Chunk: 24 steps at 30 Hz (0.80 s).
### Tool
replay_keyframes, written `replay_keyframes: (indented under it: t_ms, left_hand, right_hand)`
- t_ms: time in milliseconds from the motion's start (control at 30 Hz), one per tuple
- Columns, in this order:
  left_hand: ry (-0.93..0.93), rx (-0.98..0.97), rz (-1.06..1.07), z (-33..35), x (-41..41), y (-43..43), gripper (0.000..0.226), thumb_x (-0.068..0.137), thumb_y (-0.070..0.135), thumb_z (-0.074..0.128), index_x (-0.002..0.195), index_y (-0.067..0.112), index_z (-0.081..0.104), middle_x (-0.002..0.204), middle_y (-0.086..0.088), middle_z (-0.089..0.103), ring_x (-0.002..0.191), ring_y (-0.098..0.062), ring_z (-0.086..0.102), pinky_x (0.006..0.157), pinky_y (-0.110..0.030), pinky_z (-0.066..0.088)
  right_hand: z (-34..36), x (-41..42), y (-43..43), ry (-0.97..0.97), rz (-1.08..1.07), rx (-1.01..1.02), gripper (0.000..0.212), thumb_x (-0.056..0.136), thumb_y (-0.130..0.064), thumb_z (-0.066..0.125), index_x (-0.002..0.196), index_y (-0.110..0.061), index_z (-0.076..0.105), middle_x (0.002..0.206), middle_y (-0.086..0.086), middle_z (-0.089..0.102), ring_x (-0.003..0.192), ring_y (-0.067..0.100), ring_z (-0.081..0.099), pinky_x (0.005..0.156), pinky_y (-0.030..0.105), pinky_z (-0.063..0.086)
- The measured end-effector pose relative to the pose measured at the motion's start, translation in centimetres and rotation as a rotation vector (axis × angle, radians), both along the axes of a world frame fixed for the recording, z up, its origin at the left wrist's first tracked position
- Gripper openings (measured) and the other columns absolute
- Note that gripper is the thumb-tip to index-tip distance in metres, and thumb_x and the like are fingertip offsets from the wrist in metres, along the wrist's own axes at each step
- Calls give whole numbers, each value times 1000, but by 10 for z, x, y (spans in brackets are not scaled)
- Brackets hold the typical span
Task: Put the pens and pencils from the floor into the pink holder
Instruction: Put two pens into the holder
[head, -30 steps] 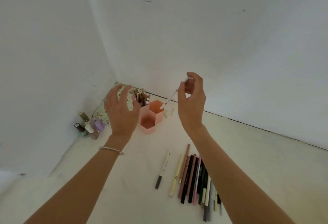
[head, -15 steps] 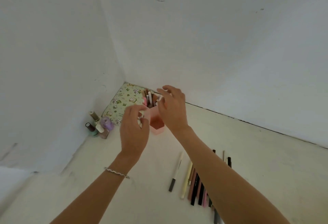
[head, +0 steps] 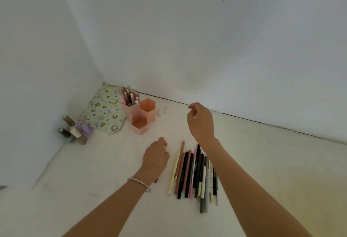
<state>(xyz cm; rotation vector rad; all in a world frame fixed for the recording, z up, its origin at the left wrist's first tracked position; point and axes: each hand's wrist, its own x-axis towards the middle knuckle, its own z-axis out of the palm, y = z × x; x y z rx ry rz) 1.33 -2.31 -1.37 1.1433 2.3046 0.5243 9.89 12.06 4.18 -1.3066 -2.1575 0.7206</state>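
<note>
The pink holder (head: 148,114) stands near the room's corner as three joined hexagonal cups. Its back-left cup holds several pens (head: 129,97); the other two look empty. A row of pens and pencils (head: 195,173) lies on the floor in front of me. My left hand (head: 155,159) rests on the floor just left of that row, fingers curled over a white pen whose dark tip (head: 156,181) pokes out by the wrist. My right hand (head: 201,122) hovers above the far end of the row, fingers loosely apart and holding nothing.
A green floral pouch (head: 103,111) lies in the corner behind the holder. Several nail polish bottles (head: 75,131) stand against the left wall. Small white bits (head: 161,112) sit right of the holder. White walls close off the left and back.
My right hand let the white pen go into the holder and drew back to the right, empty. My left hand came down from the holder onto the lone white pen on the floor.
</note>
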Motion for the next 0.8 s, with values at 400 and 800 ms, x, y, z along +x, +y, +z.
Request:
replay_keyframes:
  t_ms: [400, 800]
  left_hand:
    - [-167, 792, 216, 88, -25, 10, 31, 93, 10, 63, 120, 24, 56, 93, 8, 63, 82, -2, 62, 66, -7, 49]
    - [114, 1131, 634, 116, -116, 5, 37, 93, 12, 55, 129, 20, 54, 109, -2, 64, 94, -11, 64, 77, -29, 58]
  right_hand:
    - [-54, 6, -32, -710, 73, -220, 29, 86, -20, 51, 62, -17, 35, 65, -2, 42, 86, 23, 46, 74, 31, 35]
    - [41, -3, 28, 536, -300, -204, 7, 96, -16, 47, 102, -18, 50, 77, 4, 61, 64, 14, 58, 57, 22, 43]
